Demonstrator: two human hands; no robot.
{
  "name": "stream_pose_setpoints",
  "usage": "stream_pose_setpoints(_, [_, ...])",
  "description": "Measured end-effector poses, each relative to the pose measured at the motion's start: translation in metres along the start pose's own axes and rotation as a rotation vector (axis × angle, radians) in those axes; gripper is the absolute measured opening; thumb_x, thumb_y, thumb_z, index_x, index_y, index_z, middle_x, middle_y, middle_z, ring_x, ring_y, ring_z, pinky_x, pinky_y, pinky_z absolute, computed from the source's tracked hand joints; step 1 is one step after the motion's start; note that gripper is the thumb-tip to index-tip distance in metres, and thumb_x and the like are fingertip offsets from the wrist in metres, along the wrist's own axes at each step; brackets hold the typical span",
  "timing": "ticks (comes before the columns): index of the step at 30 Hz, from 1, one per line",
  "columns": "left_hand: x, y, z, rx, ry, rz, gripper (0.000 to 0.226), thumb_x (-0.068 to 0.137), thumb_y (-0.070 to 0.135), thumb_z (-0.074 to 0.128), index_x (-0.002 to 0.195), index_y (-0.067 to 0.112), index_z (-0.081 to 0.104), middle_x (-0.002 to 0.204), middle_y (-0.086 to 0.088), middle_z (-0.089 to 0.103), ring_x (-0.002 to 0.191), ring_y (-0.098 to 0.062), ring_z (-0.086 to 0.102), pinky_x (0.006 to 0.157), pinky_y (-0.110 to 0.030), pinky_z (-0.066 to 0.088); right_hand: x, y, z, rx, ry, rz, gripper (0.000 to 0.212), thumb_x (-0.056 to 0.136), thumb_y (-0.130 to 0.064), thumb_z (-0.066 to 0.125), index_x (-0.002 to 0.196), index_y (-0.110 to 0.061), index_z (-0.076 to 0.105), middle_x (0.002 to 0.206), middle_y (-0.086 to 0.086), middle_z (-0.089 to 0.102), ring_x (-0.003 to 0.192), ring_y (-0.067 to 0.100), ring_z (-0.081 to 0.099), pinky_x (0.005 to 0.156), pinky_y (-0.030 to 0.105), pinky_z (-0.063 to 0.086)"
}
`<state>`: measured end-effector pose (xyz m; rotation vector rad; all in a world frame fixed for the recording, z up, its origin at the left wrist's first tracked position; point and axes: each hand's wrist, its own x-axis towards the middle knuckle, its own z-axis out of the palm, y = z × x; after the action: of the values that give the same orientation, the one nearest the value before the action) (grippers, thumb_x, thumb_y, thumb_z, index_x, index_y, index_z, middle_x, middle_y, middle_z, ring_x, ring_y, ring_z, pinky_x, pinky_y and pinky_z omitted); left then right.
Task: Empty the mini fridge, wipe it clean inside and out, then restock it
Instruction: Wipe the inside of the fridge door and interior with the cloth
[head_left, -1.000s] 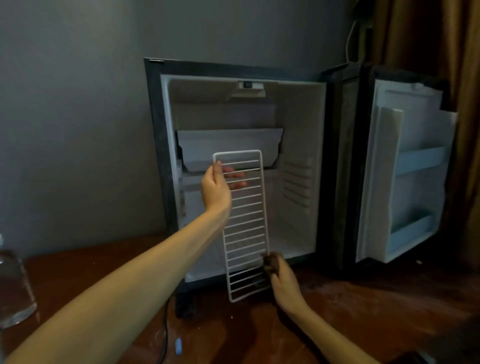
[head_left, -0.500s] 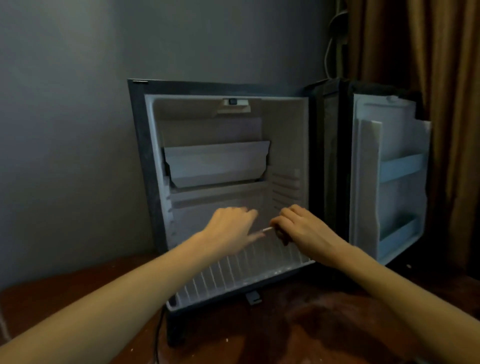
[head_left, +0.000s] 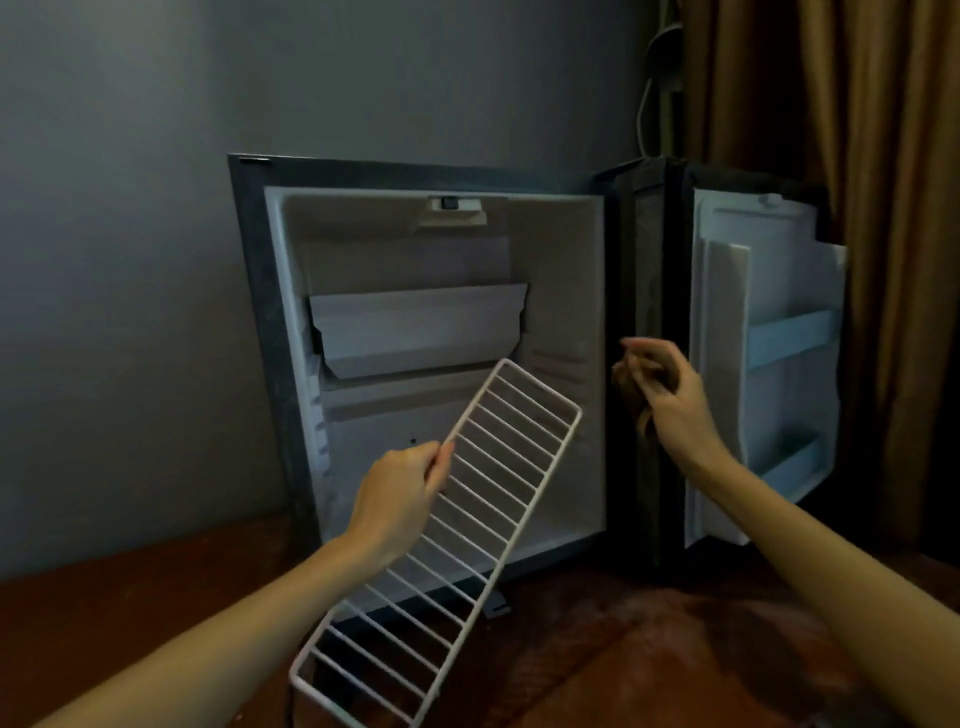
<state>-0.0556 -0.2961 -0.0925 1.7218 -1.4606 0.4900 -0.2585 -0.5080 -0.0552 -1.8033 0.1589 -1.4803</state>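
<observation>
a dark reddish-brown wooden tabletop (head_left: 675, 649) with a patchy, glossy sheen carries a small dark-framed mini fridge with a white interior (head_left: 556, 280), which stands on it against the grey wall. the fridge's white-lined door (head_left: 779, 395) hangs open at the right, over the wood. a small grey foot (head_left: 496, 607) shows under the front edge.

Single head view, forward-down, close before the open fridge (head_left: 415, 322)

White rack (head_left: 448, 540) — fridge (head_left: 563, 291) white inside, dk frame; cloth (head_left: 630, 385) prob brown.
</observation>
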Motion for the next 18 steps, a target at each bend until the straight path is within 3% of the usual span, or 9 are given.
stream_pose_setpoints(4, [-0.006,0.012,0.008,-0.025,0.008,0.031,0.048,0.096,0.046,0.036,0.059,0.018,0.049,0.047,0.003,0.046,0.046,-0.021,0.049,0.046,-0.031,0.034,0.028,-0.015,0.038,-0.207,-0.212,-0.017,0.016,0.096,-0.019,0.057,0.110,-0.025,0.060,0.106,0.001,0.067,0.102,0.016,0.064,0.093,0.040,0.051])
stream_pose_setpoints(8, [-0.012,0.016,0.011,-0.099,0.098,0.011,0.052,0.095,0.047,0.036,0.058,0.013,0.052,0.047,-0.001,0.047,0.048,-0.022,0.049,0.048,-0.032,0.034,0.026,-0.021,0.065,-0.419,-0.355,-0.231,0.019,0.091,-0.021,0.059,0.110,-0.018,0.062,0.104,-0.012,0.066,0.099,0.011,0.064,0.086,0.038,0.052])
stream_pose_setpoints(12, [-0.019,0.010,0.006,-0.173,0.132,-0.033,0.052,0.093,0.046,0.039,0.059,0.011,0.057,0.049,-0.004,0.051,0.049,-0.021,0.051,0.049,-0.031,0.034,0.001,0.002,0.055,-0.464,-0.203,-0.173,0.018,0.090,-0.031,0.052,0.105,-0.022,0.060,0.092,-0.010,0.068,0.083,0.016,0.068,0.071,0.044,0.053])
stream_pose_setpoints(15, [-0.026,0.009,0.016,-0.174,0.084,-0.084,0.054,0.093,0.049,0.038,0.059,0.010,0.055,0.049,-0.006,0.050,0.047,-0.021,0.049,0.050,-0.034,0.034,-0.030,0.015,0.063,-0.140,0.071,0.025,0.008,0.096,-0.024,0.057,0.098,-0.031,0.060,0.083,-0.009,0.067,0.076,0.017,0.068,0.058,0.038,0.052])
stream_pose_setpoints(18, [-0.023,0.025,0.036,-0.288,0.137,-0.188,0.052,0.094,0.047,0.036,0.055,0.015,0.048,0.046,0.001,0.041,0.042,-0.017,0.038,0.045,-0.029,0.025,-0.047,0.013,0.084,0.233,0.419,0.263,0.011,0.095,-0.024,0.058,0.100,-0.033,0.059,0.096,0.004,0.067,0.086,0.026,0.065,0.073,0.047,0.054])
